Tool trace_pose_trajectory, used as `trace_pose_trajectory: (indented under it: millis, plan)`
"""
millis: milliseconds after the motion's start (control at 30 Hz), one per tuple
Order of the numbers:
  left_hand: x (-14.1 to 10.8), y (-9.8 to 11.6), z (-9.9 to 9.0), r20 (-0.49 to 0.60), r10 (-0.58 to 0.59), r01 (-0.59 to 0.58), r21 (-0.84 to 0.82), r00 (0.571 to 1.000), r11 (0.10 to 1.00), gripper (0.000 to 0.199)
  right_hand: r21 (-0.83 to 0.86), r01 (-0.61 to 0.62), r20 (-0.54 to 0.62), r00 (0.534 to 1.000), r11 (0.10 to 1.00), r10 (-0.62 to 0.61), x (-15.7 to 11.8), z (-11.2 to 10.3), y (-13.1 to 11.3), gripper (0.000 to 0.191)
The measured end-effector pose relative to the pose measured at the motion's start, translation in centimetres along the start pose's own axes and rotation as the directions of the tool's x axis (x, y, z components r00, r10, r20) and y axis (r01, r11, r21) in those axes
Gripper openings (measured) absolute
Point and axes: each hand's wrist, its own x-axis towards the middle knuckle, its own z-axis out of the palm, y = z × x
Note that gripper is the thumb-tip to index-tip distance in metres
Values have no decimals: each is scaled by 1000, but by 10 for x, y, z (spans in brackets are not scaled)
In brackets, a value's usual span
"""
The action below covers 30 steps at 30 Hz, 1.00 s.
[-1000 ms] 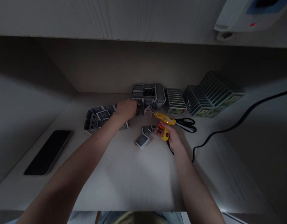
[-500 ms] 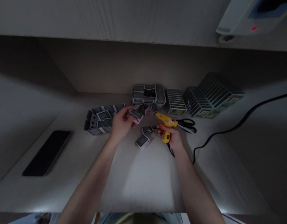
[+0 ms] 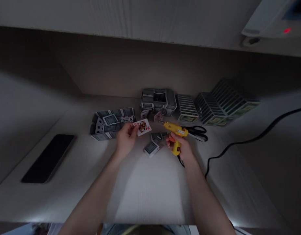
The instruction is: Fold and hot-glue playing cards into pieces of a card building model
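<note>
Black phone (image 3: 49, 158) lying flat on pale tabletop (image 3: 150, 192), far left. Open box made of playing cards (image 3: 107, 134) farther in, card lying across its inside. Left hand (image 3: 126, 137) pinching face card (image 3: 142, 127) between thumb and fingers, printed side up, just right of box. Small pile of cards (image 3: 151, 148) on tabletop between hands. Right hand (image 3: 180, 146) gripping yellow glue gun (image 3: 175, 129), nozzle pointing left, orange light lit. Black-handled scissors (image 3: 198, 133) just beyond it. Striped card boxes (image 3: 187, 107) behind, to right.
</note>
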Motion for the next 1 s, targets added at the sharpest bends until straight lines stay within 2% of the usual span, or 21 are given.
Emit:
trace_pose_trajectory:
  millis: [300,433,833,1000]
  plan:
    - [-4,6,-2,41,146,-152,289,988,945,20,-185,37,92,996,982,-20,-2,7,8,18]
    - [-5,8,-1,84,153,-175,419,985,891,23,-271,45,88,996,962,-22,0,9,15,19]
    - [-10,12,1,114,191,-222,529,975,819,20,-280,23,57,998,960,-7,2,9,23,18]
    - [-11,13,2,115,185,-218,523,976,824,20,-329,-5,-24,1000,944,-4,2,9,23,20]
